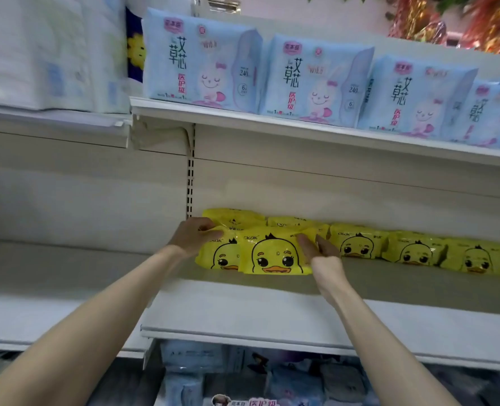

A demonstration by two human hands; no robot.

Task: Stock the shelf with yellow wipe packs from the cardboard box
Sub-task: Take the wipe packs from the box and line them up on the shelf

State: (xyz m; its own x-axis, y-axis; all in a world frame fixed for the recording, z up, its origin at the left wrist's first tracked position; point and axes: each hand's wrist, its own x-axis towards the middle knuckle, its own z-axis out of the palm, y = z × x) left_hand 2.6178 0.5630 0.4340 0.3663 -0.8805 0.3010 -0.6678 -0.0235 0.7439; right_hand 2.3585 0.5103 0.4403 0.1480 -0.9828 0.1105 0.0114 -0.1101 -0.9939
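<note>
A person's left hand (194,236) grips the top corner of the leftmost yellow wipe pack (218,256) on the middle shelf (243,312). The right hand (320,250), fingers straight, presses the front duck-faced pack (272,253). More yellow packs (412,250) line the shelf rightward, beneath blue packs (202,63).
</note>
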